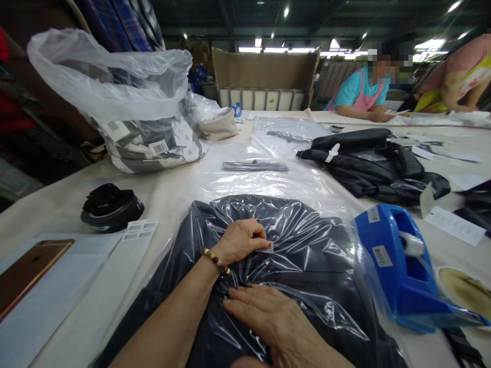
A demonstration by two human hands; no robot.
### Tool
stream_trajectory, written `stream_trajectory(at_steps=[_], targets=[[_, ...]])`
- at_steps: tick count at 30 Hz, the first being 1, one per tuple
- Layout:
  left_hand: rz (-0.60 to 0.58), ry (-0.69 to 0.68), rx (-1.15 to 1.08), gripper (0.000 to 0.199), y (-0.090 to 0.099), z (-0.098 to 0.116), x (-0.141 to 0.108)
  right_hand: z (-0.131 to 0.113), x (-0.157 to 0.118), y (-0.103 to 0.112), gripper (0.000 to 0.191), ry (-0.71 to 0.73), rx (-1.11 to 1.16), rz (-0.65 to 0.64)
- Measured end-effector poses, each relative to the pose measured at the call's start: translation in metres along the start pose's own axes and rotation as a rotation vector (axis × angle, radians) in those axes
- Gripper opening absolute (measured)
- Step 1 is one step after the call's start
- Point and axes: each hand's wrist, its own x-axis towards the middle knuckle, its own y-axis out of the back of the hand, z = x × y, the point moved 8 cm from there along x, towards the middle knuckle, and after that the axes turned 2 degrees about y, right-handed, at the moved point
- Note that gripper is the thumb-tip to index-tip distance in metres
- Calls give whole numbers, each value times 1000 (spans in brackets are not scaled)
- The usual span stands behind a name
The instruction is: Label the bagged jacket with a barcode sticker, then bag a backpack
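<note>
Looking at glossy clear bag (369, 266) with dark item (307, 276) inside, flat on counter (57, 191), front and centre. Pinching small pale label (267, 247) on top of film with left hand (243, 239), fingers narrow. Resting right hand (270, 314) flat on film just below, fingers extended, nothing visibly held; can't tell thumb position fully, cut off at frame edge.

Risks, by judgement:
- crooked or creased label, from loose, wrinkled film underneath
- lifted corner, from poor adhesion across ridges
- stretched or torn film, from heavy palm pressure or snagging on bracelet (217, 261)
- caught bag edge, from close blue dispenser (402, 301) at right

Text check:
- barcodes on dispenser stickers (382, 256), digits too small to read
- more barcodes on label strip (140, 230) and on tags (158, 147) in plastic sack (111, 94)
- printed block (254, 167) on empty-looking bags beyond, illegible
- partial white lettering on black rolled band (113, 209), unreadable
- no legible brand anywhere
</note>
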Motion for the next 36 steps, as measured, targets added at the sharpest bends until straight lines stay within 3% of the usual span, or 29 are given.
stream_trajectory(at_steps=[20,36], targets=[[62,-136,181,14,-5,8,-10,2,-2,1,57,-11,23,50],[130,-131,196,12,-5,7,-14,10,-4,-11,60,-126,185,-36]])
